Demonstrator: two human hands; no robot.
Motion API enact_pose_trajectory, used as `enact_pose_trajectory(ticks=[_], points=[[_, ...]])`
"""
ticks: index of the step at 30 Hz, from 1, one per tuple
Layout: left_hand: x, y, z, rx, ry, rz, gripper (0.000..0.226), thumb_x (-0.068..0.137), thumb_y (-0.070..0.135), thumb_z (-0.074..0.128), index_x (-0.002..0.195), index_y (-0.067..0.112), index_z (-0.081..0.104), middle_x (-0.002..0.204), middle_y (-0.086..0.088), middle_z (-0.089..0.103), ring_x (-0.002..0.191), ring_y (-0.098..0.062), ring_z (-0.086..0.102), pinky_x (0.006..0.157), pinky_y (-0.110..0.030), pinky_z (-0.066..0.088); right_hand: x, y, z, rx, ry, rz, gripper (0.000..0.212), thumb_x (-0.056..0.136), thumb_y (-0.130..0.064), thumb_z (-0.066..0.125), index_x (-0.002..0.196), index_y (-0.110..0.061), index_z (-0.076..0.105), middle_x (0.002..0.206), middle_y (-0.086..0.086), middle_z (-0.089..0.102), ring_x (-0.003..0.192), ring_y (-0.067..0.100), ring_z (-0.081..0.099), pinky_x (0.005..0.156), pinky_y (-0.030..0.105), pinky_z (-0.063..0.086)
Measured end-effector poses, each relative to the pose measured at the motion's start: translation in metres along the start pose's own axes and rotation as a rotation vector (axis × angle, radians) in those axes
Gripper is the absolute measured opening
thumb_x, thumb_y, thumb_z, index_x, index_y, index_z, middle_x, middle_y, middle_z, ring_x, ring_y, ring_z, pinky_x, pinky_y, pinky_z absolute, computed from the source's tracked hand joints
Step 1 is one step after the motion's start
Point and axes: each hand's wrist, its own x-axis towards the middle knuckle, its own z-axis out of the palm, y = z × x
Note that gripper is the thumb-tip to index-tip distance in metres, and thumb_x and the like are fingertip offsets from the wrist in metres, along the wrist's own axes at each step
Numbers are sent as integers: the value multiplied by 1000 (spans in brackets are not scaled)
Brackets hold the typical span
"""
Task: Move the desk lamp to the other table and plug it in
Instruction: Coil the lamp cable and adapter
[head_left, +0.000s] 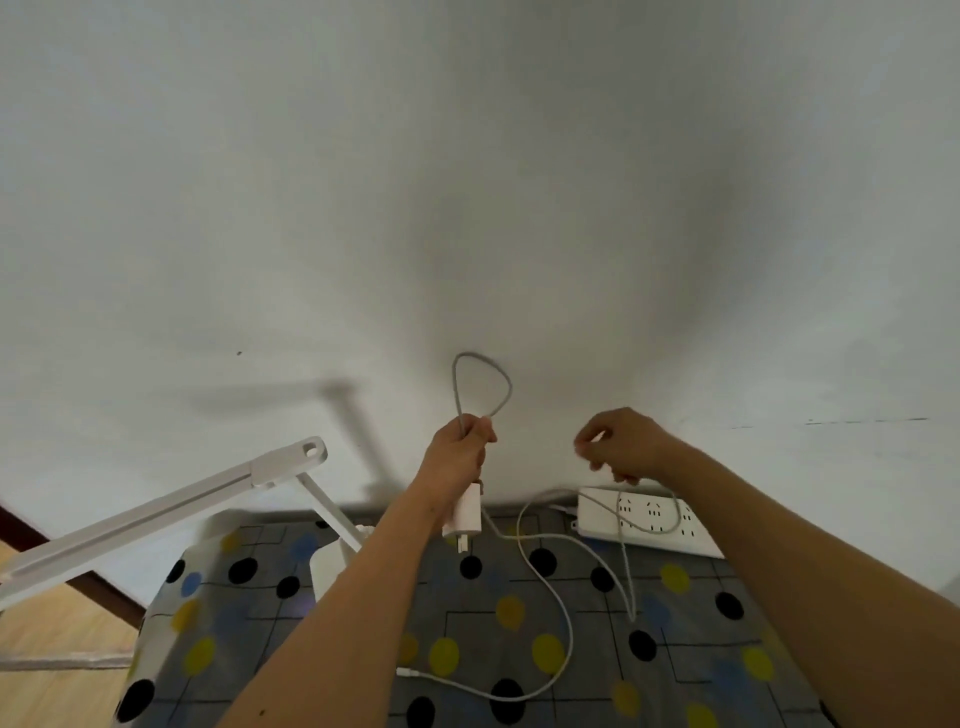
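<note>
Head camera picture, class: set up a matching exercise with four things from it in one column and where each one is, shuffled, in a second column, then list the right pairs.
Things
1. left hand
2. right hand
3. power strip
4. desk lamp

Places or states
A. lies on the spotted tablecloth by the wall
B. stands at the table's left end, arm slanting left
C. closed around a looped grey cable, white plug adapter hanging below
D. raised above the power strip, fingers curled

Pairs: 1-C, 2-D, 3-A, 4-B
</note>
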Motion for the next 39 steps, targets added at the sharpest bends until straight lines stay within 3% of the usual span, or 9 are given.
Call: enact_pose_trajectory(ticks=[4,7,10,14,18,21,27,32,39], points=[[-1,20,6,-109,-39,58,26,99,27,42,78,16,52,53,2,39,42,-7,34,43,-22,39,-9,-4,40,27,-309,-35,57,82,-5,66,132,-25,51,122,8,57,77,18,59,54,22,47],[0,31,2,-148,-44,71,25,100,25,41,79,15,51,52,2,38,41,-7,33,42,-22,39,-11,-8,72,33,-407,-83,44,81,-14,70,123,-25,58,106,1,62,77,15,59,58,23,48],[-1,30,-6,-134,-29,81,26,100,26,40,79,15,50,53,2,39,42,-7,34,44,-23,40,-10,-5,78,-227,-234,-53,25,84,-42,64,91,-18,67,78,0,60,71,15,58,62,25,46],[-2,18,-22,24,60,107,28,101,30,36,80,17,50,62,-1,59,49,-12,41,49,-25,43,-6,5,45,-702,73,69,44,92,-49,47,98,-8,64,92,7,60,85,24,60,72,30,47],[-3,7,-20,23,46,111,25,101,30,37,82,17,49,94,2,74,52,-13,41,50,-25,43,2,-18,12,-90,160,75,32,94,-31,54,81,-8,71,65,7,68,59,21,65,72,33,57],[-6,4,-5,87,28,131,23,99,33,40,90,18,54,111,1,66,61,-11,51,51,-24,45,2,-51,7,447,174,16,23,91,-16,61,82,3,69,62,13,67,52,20,65,55,30,58],[-11,2,9,6,-103,129,32,91,46,52,114,24,58,97,5,72,48,-8,53,45,-18,45,-5,-83,2,744,145,-48,22,92,-16,60,80,0,69,66,11,66,50,13,62,47,22,52],[-8,4,10,74,-165,117,27,84,40,65,90,14,68,79,3,74,44,-5,46,45,-16,43,-8,-85,-3,773,158,-77,23,93,-17,58,79,-1,69,67,11,65,52,14,61,49,21,54],[-2,9,9,125,-170,92,39,99,37,39,70,19,57,68,7,72,63,-8,50,58,-17,41,-11,-83,-5,922,145,-66,34,94,-32,56,83,-3,70,67,8,70,58,15,68,52,23,55]])
